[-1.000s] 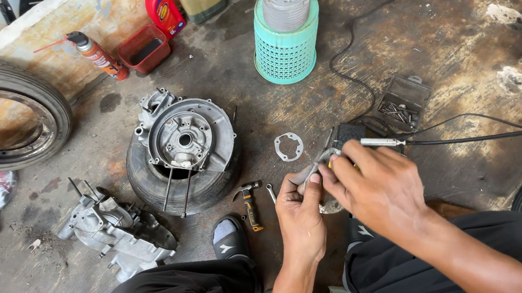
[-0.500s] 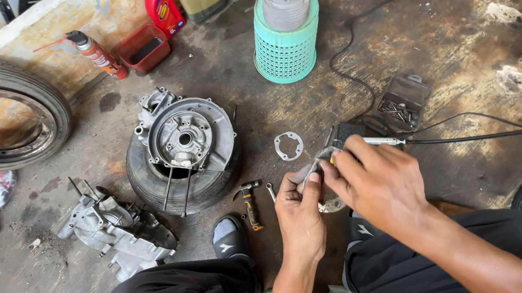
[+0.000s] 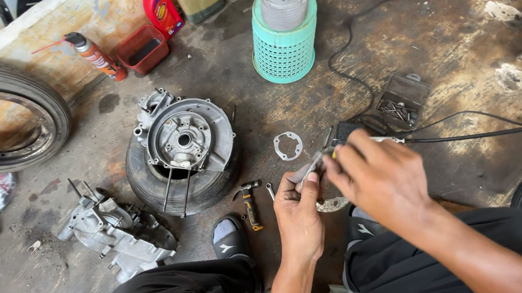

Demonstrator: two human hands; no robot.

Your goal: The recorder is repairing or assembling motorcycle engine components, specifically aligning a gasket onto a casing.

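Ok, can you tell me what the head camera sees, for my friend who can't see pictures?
A person's left hand and right hand hold a small grey metal part together above a stained workshop floor. To the left, an engine casing lies on a small tyre, with a hammer near the hands.

Two hands (image 3: 331, 194) work over a workshop floor (image 3: 463, 50) strewn with counted parts: two engine cases, one (image 3: 185, 138) at centre, one (image 3: 114, 234) at seven o'clock; two tyres (image 3: 6, 116), one at nine o'clock, one (image 3: 172, 186) beneath the centre case; one gasket (image 3: 288, 146); one hammer (image 3: 248, 202); one spray can (image 3: 93, 54); one red bottle (image 3: 159, 5); one teal basket (image 3: 282, 44) at twelve o'clock.
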